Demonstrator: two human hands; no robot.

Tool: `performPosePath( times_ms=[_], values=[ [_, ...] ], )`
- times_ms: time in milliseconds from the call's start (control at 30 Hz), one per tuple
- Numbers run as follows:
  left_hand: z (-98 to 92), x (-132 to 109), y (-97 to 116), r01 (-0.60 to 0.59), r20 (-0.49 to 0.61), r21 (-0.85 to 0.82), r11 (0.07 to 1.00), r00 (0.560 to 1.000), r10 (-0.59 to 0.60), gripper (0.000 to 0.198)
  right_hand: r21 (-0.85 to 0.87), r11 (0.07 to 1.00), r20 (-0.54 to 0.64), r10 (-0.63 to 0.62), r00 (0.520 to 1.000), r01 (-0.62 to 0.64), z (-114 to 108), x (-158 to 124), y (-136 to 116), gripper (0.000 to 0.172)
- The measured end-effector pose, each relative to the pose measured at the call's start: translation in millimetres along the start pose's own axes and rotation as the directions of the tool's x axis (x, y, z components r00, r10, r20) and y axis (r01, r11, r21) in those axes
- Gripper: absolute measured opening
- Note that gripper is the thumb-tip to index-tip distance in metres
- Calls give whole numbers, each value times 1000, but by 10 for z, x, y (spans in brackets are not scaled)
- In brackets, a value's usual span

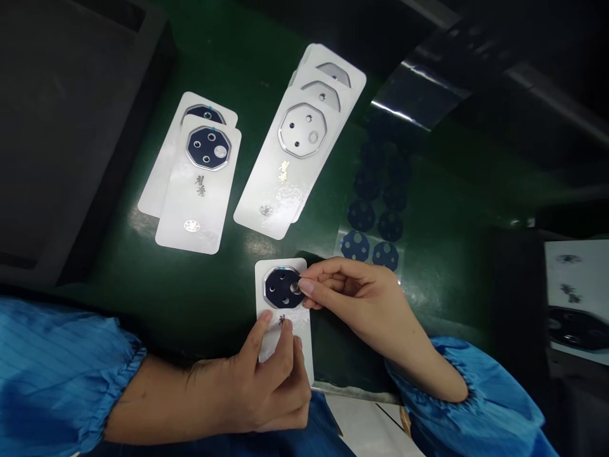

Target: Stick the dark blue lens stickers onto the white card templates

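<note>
A white phone back panel (261, 277) lies at the front edge of the green table. Over its faceted camera ring sits a dark blue sticker with round holes (277, 298). My right hand (356, 295) pinches the sticker's right edge between thumb and forefinger. Whether that edge touches the panel, I cannot tell. My left hand (276, 381) rests on the panel's lower half, thumb and fingers apart, below the sticker. A clear sheet (370, 244) with several dark blue stickers lies beyond my right hand.
Two overlapping white panels with dark blue stickers (181, 203) lie at the left. An overlapping stack of white panels with bare camera areas (266, 178) is at the centre back. Dark box-like blocks (71, 127) stand far left. Another panel (578, 273) is at the right.
</note>
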State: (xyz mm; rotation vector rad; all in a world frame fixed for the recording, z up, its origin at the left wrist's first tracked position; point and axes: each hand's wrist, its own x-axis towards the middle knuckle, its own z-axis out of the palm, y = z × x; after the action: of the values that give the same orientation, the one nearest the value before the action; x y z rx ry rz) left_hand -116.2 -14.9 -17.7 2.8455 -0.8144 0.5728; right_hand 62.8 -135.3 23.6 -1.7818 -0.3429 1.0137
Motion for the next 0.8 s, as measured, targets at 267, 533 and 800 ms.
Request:
performPosePath(
  times_ms=[267,533,800],
  values=[
    [-2,0,-19,-26,17,4,1000,1000,26,20,-4,1000,-8,6,1000,-6,2,7,-7,15],
    [-10,-13,8,-9,49,-3,1000,999,9,20,-43,999,-18,5,1000,-6,-6,-7,16,18],
    [-9,-20,17,1,41,-1,1000,999,-1,20,-106,994,-1,-29,1000,29,5,-24,34,15]
  ],
)
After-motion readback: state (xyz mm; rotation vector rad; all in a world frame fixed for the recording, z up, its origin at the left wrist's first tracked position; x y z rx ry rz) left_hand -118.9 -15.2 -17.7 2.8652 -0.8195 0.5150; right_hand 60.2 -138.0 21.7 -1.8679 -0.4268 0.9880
